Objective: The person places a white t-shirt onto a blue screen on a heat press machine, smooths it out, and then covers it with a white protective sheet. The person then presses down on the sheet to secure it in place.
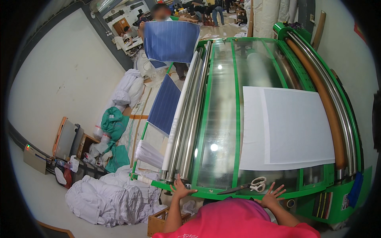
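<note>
My left hand (pixel 181 190) rests at the near left edge of a green-framed machine (pixel 235 119) with clear panels, its fingers spread beside the ends of the metal rollers (pixel 193 123). At the near edge, further right, my right hand (pixel 273 196) is also spread and holds nothing. Just left of it lie scissors (pixel 258 185) with pale wrapped handles, the dark blades pointing left. A white sheet (pixel 254 131) lies flat on the panels, with a smaller white sheet (pixel 299 123) on top of it toward the right.
Beyond the machine's far left corner, a person (pixel 160 12) holds up a blue striped cloth (pixel 171 41). Another blue striped cloth (pixel 166 104) hangs beside the rollers. Bundled white fabric (pixel 107 198) lies on the floor at left. A brown roller (pixel 317 91) runs along the right side.
</note>
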The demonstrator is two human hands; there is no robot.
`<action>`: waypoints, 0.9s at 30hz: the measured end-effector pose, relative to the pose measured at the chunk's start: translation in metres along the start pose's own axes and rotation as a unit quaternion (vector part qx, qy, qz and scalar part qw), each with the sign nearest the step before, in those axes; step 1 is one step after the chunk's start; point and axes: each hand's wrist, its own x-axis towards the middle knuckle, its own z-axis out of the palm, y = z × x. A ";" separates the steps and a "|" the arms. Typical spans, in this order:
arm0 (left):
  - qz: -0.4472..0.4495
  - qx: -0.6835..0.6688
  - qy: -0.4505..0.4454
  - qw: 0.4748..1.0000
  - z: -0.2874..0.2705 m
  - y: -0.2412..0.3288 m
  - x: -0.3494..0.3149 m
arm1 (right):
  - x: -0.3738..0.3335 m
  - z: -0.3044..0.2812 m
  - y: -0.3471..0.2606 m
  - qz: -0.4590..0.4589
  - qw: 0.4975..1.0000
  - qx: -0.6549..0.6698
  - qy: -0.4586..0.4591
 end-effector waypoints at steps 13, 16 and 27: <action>-0.031 -0.050 0.020 0.998 -0.014 0.001 0.028 | 0.023 0.013 0.007 0.026 0.999 -0.018 0.019; 0.016 -0.133 0.216 0.967 -0.038 -0.026 0.056 | 0.017 0.005 -0.008 0.034 0.999 -0.041 -0.003; -0.160 -0.431 0.400 0.793 -0.201 -0.165 0.229 | 0.052 0.034 -0.013 0.057 0.996 -0.047 0.039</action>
